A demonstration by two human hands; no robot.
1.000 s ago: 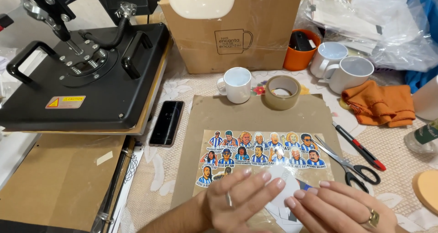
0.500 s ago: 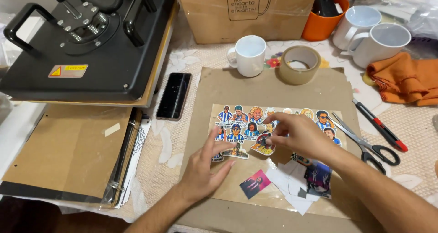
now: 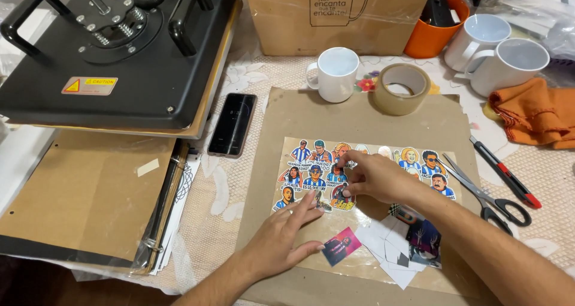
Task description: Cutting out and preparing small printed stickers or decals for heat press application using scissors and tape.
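On the brown kraft sheet [image 3: 359, 111] at mid-table, head view: a clear film sheet of cartoon-figure stickers [image 3: 311, 174] lay flat, w/ loose cut-outs and white paper scraps [image 3: 392, 246] just below it. Left hand [image 3: 281, 243] was pressed palm-down, fingers [image 3: 308, 205] spread narrow and flat on the lower-left edge of the sticker sheet, holding nothing, only pinning it. Right hand [image 3: 374, 177] sat over the sheet's middle, thumb and forefinger pinched close on a small sticker edge near the top row; can't tell if it was truly gripped or just touched. A pink photo cut-out [image 3: 341, 246] lay apart, just beside the left hand.

Risks, as I judge them: the pinch was small, so a thin sticker could tear or curl and stick to itself. If the left hand's pressure eased, the whole film could lift w/ it. The right forearm lay over the loose scraps and could drag them. Scissors [image 3: 488, 195] and a red-handled utility knife [image 3: 503, 171] lay near the right elbow, open to a knock. Tape roll [image 3: 402, 89], white mug [image 3: 335, 73], phone [image 3: 232, 124] and heat press [image 3: 114, 48] were well apart.
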